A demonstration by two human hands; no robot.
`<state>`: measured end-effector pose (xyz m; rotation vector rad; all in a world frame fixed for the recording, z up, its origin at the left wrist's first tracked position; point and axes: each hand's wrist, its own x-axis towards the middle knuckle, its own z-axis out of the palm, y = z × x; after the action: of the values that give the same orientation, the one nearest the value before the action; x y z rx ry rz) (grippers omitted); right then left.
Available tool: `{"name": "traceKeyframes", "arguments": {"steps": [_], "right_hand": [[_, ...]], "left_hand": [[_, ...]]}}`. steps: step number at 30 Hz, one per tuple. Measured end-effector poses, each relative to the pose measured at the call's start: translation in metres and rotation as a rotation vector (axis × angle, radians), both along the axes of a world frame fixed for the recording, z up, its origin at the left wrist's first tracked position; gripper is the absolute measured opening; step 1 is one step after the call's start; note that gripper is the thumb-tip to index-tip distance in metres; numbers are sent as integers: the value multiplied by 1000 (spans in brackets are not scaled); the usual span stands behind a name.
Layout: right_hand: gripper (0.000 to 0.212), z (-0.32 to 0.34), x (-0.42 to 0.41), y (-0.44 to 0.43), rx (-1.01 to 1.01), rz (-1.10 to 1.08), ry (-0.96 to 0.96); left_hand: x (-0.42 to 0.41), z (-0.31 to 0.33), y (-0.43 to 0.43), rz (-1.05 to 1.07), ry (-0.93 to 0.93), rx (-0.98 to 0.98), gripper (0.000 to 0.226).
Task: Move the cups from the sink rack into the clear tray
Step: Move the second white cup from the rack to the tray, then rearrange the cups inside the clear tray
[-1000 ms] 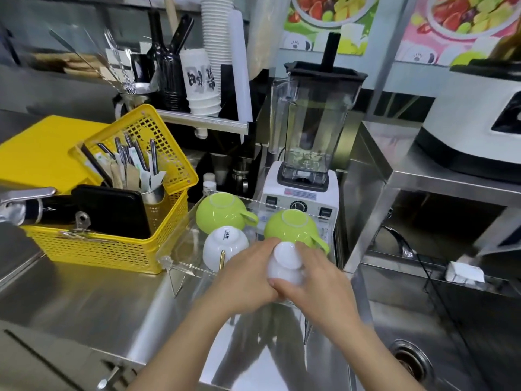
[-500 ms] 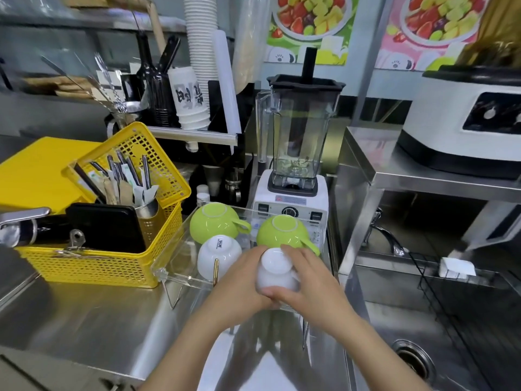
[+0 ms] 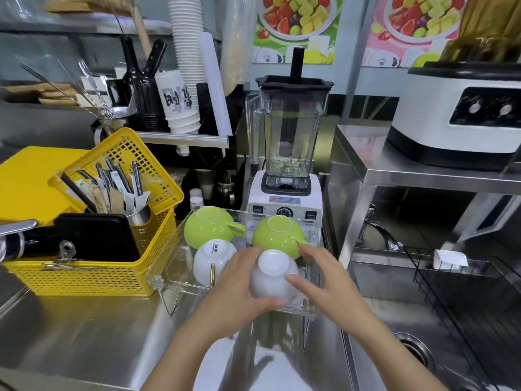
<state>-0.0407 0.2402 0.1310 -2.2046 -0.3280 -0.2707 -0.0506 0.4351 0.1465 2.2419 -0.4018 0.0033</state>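
Observation:
The clear tray [image 3: 166, 261] stands on the steel counter in front of the blender. Upside down in it are two green cups, one at the back left [image 3: 210, 228] and one at the back right [image 3: 277, 235], and a white cup [image 3: 212, 259] at the front left. A second white cup [image 3: 272, 275] sits upside down at the tray's front right. My left hand [image 3: 239, 289] cups its left and lower side. My right hand [image 3: 324, 280] has its fingers spread, the fingertips resting on the cup's right side. The black wire sink rack [image 3: 451, 300] holds no cup that I can see.
A yellow basket [image 3: 93, 277] with cutlery and a black case stands left of the tray. The blender [image 3: 287, 176] is right behind it. The sink [image 3: 414, 351] with its drain lies to the right, a raised steel shelf [image 3: 423, 173] with a white appliance above it.
Both hands stay around the upside-down white cup at the tray's front right. My right hand's fingers have spread wider on it. The camera has tilted a little.

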Motion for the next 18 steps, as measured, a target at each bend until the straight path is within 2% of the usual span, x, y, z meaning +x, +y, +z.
{"name": "traceKeyframes", "arguments": {"steps": [4, 8, 10, 13, 15, 18], "right_hand": [[29, 0, 10, -9, 107, -196, -25], [27, -1, 27, -15, 14, -264, 5], [34, 0, 35, -16, -49, -268, 45], [40, -2, 45, -16, -216, -250, 87], [33, -3, 50, -15, -277, -248, 71], [25, -1, 57, -15, -283, -263, 58]], "left_hand": [[7, 14, 2, 51, -85, -143, 60], [39, 28, -6, 97, -119, -268, 41], [60, 29, -12, 76, -99, -192, 42], [81, 28, -21, -28, -62, 24, 48], [87, 24, -28, -97, -31, 132, 54], [88, 18, -37, -117, 25, 194, 61]]}}
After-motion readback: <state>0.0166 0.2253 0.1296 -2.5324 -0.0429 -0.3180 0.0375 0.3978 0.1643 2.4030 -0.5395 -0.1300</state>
